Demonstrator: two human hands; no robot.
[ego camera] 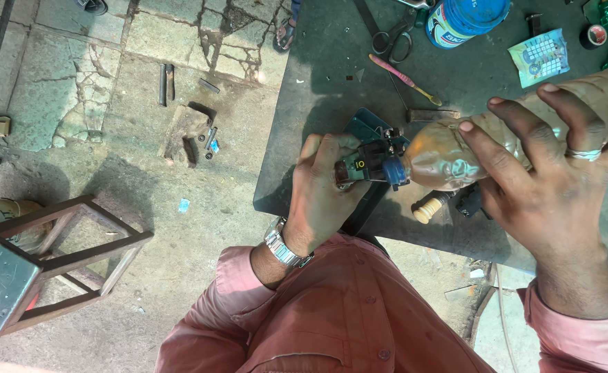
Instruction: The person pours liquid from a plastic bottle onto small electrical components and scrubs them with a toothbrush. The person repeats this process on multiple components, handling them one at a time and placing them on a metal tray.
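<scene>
My left hand [324, 190], with a metal watch on the wrist, is closed around a small black mechanical part [366, 164] at the near left corner of the dark metal table [331, 76]. My right hand [549, 176], wearing a ring, grips a crumpled brownish plastic bottle [449, 155] lying on its side. The bottle's blue cap end [395, 173] is pressed against the black part. A dark blue-grey metal piece [364, 128] lies under the part.
On the table lie scissors [391, 40], a pink toothbrush [404, 78], a blue-lidded can [464, 19], a printed packet [540, 56], a roll of tape [596, 34] and a cream wooden handle [429, 207]. A metal stool frame [76, 255] stands on the cracked stone floor at left.
</scene>
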